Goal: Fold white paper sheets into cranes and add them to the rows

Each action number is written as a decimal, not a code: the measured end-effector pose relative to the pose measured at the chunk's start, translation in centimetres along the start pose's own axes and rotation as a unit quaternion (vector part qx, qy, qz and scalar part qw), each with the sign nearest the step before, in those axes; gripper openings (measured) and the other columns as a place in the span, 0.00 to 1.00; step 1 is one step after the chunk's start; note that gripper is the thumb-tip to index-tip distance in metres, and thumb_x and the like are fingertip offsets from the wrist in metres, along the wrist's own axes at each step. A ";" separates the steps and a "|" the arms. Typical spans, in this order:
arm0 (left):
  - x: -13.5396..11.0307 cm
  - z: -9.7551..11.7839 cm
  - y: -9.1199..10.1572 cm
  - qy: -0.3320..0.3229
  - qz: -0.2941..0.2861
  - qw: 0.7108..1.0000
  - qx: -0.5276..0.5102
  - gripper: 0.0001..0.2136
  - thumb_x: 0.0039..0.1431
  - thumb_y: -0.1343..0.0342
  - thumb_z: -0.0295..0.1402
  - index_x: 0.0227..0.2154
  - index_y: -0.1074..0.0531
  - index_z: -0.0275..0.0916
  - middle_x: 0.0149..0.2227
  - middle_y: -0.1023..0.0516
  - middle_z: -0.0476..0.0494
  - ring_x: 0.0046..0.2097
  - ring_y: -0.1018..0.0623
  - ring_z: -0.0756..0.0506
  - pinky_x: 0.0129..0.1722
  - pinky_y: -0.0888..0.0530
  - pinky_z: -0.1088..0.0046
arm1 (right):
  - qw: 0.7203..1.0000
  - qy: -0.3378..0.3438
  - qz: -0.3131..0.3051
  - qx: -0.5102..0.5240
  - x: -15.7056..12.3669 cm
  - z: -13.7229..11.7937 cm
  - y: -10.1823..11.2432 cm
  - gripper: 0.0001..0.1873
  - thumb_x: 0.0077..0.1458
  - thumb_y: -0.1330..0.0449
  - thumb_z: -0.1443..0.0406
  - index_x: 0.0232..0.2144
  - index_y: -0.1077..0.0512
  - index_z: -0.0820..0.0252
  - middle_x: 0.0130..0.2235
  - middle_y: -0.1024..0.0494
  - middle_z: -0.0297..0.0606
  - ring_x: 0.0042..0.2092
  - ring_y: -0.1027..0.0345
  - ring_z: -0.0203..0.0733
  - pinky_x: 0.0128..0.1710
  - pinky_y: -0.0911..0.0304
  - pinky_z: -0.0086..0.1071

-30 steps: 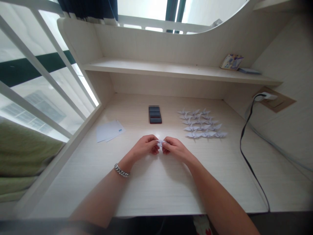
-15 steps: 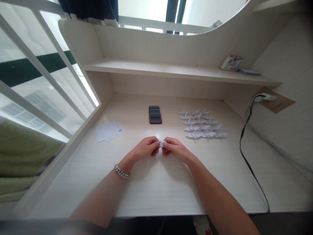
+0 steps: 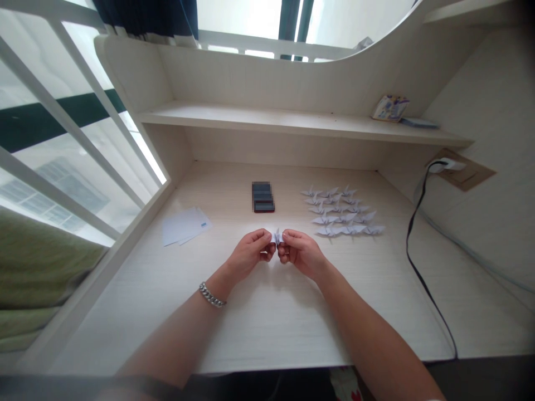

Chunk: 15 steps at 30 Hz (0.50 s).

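Both hands meet over the middle of a pale wooden desk [image 3: 267, 317]. My left hand [image 3: 251, 253], with a metal chain bracelet [image 3: 212, 296] on its wrist, pinches the left side of a small folded white paper piece [image 3: 276, 236]. My right hand [image 3: 300, 253] pinches the same piece from the right. The fingers hide most of the paper. To the right lie several finished white paper cranes [image 3: 340, 213] in rows.
A dark phone [image 3: 263, 196] lies beyond the hands. White paper sheets [image 3: 184, 226] sit at the left. A black cable [image 3: 418, 245] runs from a wall socket [image 3: 449, 165] down the desk's right side. A shelf [image 3: 292, 120] above holds a small card [image 3: 389, 107].
Both hands rose slightly and shifted away from me with the paper piece still pinched between them. The fingers have worked the fold a little.
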State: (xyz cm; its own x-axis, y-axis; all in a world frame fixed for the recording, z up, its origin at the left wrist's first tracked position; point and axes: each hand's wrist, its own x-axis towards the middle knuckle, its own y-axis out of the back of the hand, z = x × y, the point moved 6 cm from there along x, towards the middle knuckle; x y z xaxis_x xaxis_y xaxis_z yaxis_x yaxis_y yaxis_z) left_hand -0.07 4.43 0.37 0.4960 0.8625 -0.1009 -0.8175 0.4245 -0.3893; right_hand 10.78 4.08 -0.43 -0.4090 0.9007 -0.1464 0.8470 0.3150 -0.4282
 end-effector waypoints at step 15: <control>0.2 -0.4 0.1 0.002 0.014 1.000 0.011 0.12 0.53 0.46 0.40 0.24 0.34 0.36 0.23 0.31 0.48 0.24 0.31 0.52 0.25 0.35 0.76 | 0.999 0.030 0.021 -0.019 0.1 -0.2 0.2 0.12 0.47 0.41 0.58 0.23 0.36 0.60 0.21 0.33 0.32 0.22 0.40 0.33 0.21 0.45 0.27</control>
State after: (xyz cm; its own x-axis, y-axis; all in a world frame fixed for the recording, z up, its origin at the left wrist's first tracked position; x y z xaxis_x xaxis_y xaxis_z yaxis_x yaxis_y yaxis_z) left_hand 0.04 4.56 -0.01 0.4734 0.8733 -0.1153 -0.8375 0.4057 -0.3660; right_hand 11.01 4.27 -0.39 -0.3525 0.9295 -0.1087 0.8756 0.2866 -0.3888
